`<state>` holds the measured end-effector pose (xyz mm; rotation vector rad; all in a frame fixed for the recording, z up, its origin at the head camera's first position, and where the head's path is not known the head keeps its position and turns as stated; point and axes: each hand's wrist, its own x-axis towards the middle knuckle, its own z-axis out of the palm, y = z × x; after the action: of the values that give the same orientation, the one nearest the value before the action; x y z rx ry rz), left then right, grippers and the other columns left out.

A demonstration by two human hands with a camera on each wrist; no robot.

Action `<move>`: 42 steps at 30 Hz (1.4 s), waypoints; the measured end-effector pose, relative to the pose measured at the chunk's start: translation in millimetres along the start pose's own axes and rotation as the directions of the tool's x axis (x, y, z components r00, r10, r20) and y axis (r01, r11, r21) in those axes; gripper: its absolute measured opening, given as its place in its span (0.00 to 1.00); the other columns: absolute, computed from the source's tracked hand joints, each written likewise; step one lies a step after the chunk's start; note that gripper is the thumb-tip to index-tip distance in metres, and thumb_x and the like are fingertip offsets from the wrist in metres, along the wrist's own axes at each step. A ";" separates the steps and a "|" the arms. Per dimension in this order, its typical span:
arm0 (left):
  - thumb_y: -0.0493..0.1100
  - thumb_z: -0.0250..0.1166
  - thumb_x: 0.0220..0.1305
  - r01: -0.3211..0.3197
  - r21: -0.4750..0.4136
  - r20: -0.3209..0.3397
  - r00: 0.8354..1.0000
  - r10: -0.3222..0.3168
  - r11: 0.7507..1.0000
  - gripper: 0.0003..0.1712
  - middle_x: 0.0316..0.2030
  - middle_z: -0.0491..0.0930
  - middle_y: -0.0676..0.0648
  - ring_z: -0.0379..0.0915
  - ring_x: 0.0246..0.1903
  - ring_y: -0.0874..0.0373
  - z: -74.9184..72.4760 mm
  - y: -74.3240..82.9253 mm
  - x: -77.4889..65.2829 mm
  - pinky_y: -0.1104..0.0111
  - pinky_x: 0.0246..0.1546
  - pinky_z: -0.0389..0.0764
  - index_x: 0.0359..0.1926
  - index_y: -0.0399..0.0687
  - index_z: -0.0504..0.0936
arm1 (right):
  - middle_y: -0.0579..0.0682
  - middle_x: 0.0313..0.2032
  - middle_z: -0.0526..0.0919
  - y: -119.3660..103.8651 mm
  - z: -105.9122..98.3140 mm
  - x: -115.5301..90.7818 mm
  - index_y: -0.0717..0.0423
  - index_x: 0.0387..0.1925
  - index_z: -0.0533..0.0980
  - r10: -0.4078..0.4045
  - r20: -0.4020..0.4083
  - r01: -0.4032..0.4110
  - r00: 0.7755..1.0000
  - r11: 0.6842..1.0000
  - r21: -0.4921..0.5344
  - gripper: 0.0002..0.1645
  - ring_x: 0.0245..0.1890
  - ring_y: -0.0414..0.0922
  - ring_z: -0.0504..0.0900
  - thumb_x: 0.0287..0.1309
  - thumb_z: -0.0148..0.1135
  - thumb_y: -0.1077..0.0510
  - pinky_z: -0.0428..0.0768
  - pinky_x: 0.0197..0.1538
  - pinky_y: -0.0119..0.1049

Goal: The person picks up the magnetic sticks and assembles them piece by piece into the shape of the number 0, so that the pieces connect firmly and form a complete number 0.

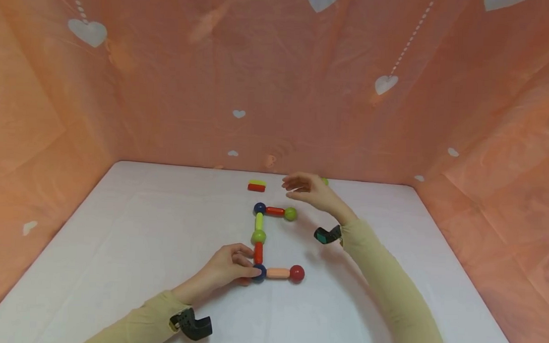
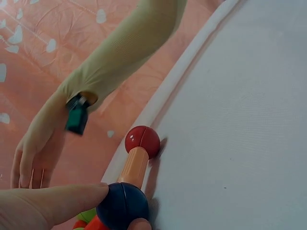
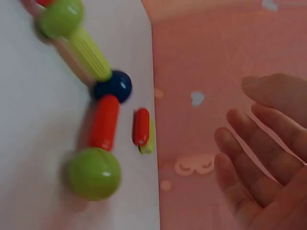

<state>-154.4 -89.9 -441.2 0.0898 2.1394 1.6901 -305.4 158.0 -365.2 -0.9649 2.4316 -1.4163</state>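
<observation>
On the white table lies a C-like chain of toy balls and short rods. My left hand (image 1: 228, 265) pinches the dark blue ball (image 2: 123, 207) at the near corner between thumb and finger. From that ball a peach rod (image 1: 278, 273) runs right to a red ball (image 1: 297, 274), and a red rod (image 1: 258, 253) runs back to a green ball (image 1: 258, 236). Beyond it come a yellow-green rod (image 1: 259, 222), another blue ball (image 1: 259, 208), a red rod (image 3: 105, 123) and a green ball (image 3: 94, 174). My right hand (image 1: 313, 192) hovers over the back, holding nothing, its fingers apart.
A loose red rod (image 1: 256, 188) and a yellow-green rod (image 1: 258, 182) lie side by side near the table's back edge. Another green ball (image 1: 325, 181) shows partly behind my right hand. Orange cloth (image 1: 277, 91) with pale hearts surrounds the table's back and sides.
</observation>
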 end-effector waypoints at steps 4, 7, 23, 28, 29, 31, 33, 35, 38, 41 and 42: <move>0.38 0.74 0.51 -0.005 -0.011 0.002 1.000 0.005 1.000 0.26 0.31 0.82 0.45 0.81 0.28 0.53 1.2 -0.9 -2.0 0.64 0.30 0.83 0.49 0.33 0.74 | 0.61 0.50 0.79 6.8 -0.2 29.2 0.61 0.56 0.74 0.028 0.017 -0.028 0.999 0.999 -0.031 0.24 0.50 0.52 0.78 0.58 0.66 0.63 0.77 0.54 0.42; 0.37 0.74 0.51 -0.012 -0.016 -0.001 1.000 0.012 1.000 0.26 0.31 0.82 0.45 0.81 0.28 0.53 2.2 -0.1 -3.8 0.63 0.30 0.84 0.49 0.33 0.74 | 0.65 0.52 0.77 13.8 3.7 46.7 0.65 0.57 0.72 0.051 0.056 -0.049 0.997 0.998 -0.044 0.24 0.51 0.54 0.78 0.59 0.64 0.66 0.77 0.54 0.42; 0.38 0.75 0.51 0.002 -0.017 0.008 1.000 -0.002 1.000 0.27 0.32 0.81 0.45 0.80 0.27 0.55 7.7 1.6 -2.5 0.65 0.29 0.83 0.49 0.34 0.74 | 0.65 0.51 0.77 30.5 24.4 83.4 0.74 0.55 0.71 0.044 0.219 -0.024 0.975 0.995 -0.094 0.23 0.54 0.59 0.75 0.57 0.59 0.74 0.70 0.60 0.52; 0.38 0.75 0.51 -0.001 -0.021 0.009 1.000 0.001 1.000 0.26 0.31 0.81 0.45 0.80 0.26 0.55 10.1 0.0 -2.7 0.64 0.29 0.83 0.49 0.34 0.74 | 0.62 0.52 0.78 30.3 31.8 86.9 0.70 0.54 0.73 0.058 0.235 -0.019 0.970 0.986 -0.164 0.22 0.54 0.55 0.76 0.56 0.60 0.74 0.73 0.58 0.46; 0.37 0.74 0.51 -0.001 -0.021 0.010 1.000 0.001 1.000 0.26 0.31 0.81 0.45 0.80 0.27 0.54 10.9 -0.5 -2.4 0.64 0.29 0.83 0.49 0.33 0.74 | 0.62 0.52 0.78 30.9 33.3 87.7 0.69 0.54 0.74 0.061 0.239 -0.015 0.969 0.982 -0.189 0.22 0.54 0.54 0.76 0.56 0.60 0.74 0.73 0.58 0.45; 0.36 0.74 0.51 -0.005 -0.022 0.012 1.000 0.006 1.000 0.26 0.31 0.81 0.45 0.80 0.27 0.54 12.0 -1.5 -2.1 0.63 0.29 0.83 0.49 0.33 0.74 | 0.61 0.52 0.79 31.5 35.9 88.5 0.69 0.54 0.74 0.064 0.245 -0.005 0.967 0.973 -0.231 0.22 0.54 0.53 0.76 0.55 0.60 0.74 0.74 0.57 0.42; 0.37 0.74 0.51 -0.006 -0.022 0.014 1.000 0.007 1.000 0.26 0.31 0.81 0.45 0.80 0.27 0.54 12.5 -1.3 -2.0 0.63 0.29 0.83 0.49 0.33 0.74 | 0.61 0.52 0.79 31.4 37.4 87.7 0.69 0.54 0.74 0.070 0.246 -0.002 0.967 0.964 -0.266 0.23 0.54 0.53 0.76 0.55 0.60 0.74 0.74 0.58 0.41; 0.37 0.74 0.51 -0.009 -0.023 0.018 1.000 0.010 1.000 0.26 0.31 0.81 0.45 0.81 0.27 0.54 12.5 -0.9 -2.2 0.64 0.29 0.83 0.49 0.33 0.74 | 0.62 0.52 0.79 30.6 37.7 86.4 0.70 0.53 0.74 0.061 0.248 0.009 0.967 0.963 -0.271 0.22 0.54 0.54 0.76 0.54 0.59 0.75 0.74 0.58 0.41; 0.38 0.75 0.51 -0.012 -0.033 0.028 1.000 0.013 0.999 0.26 0.31 0.81 0.45 0.81 0.27 0.54 11.9 0.1 -2.9 0.64 0.29 0.83 0.49 0.34 0.74 | 0.62 0.51 0.79 29.9 37.6 84.6 0.71 0.52 0.74 0.063 0.242 0.002 0.968 0.966 -0.257 0.21 0.53 0.54 0.76 0.54 0.58 0.76 0.74 0.58 0.42; 0.38 0.75 0.51 -0.010 -0.041 0.034 0.999 0.012 0.999 0.26 0.31 0.81 0.45 0.81 0.27 0.54 11.7 0.5 -3.1 0.65 0.29 0.83 0.48 0.34 0.74 | 0.61 0.50 0.80 31.2 38.2 84.4 0.69 0.52 0.75 0.091 0.225 -0.032 0.970 0.967 -0.254 0.22 0.52 0.54 0.77 0.53 0.58 0.77 0.75 0.56 0.41; 0.38 0.75 0.51 -0.009 -0.042 0.033 0.999 0.010 0.999 0.26 0.31 0.81 0.45 0.81 0.27 0.54 11.5 0.5 -3.1 0.65 0.29 0.83 0.48 0.34 0.74 | 0.59 0.50 0.80 31.5 39.0 84.0 0.68 0.52 0.75 0.118 0.217 -0.059 0.969 0.964 -0.259 0.22 0.52 0.53 0.77 0.54 0.58 0.77 0.75 0.55 0.40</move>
<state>-147.6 -80.1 -441.9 0.1156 2.0817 1.7250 -367.5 89.9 -397.8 -0.9932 2.4799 -0.9243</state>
